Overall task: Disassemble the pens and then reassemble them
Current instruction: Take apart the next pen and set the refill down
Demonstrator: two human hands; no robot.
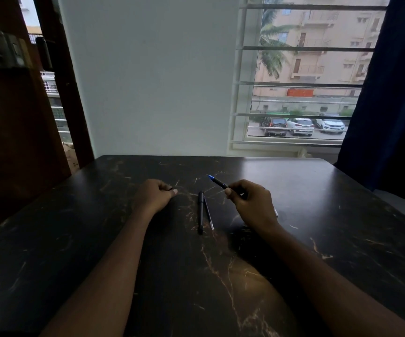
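Dark marbled desk (318, 215), black pen barrel (200, 212) beside thin refill (208, 212) at centre, right hand (250, 203) gripping blue-tipped pen (217, 181), left hand (154, 194) closed around a small dark part, mostly hidden.

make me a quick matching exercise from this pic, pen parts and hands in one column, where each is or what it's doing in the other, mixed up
Column 1
1. black pen barrel
2. thin refill
3. blue-tipped pen part
4. left hand

Column 2
A. held in the right hand, tip raised above the table
B. closed in a fist, resting on the table
C. lying on the table, left of its slimmer neighbour
D. lying on the table, nearer the right hand

Pairs: 1-C, 2-D, 3-A, 4-B
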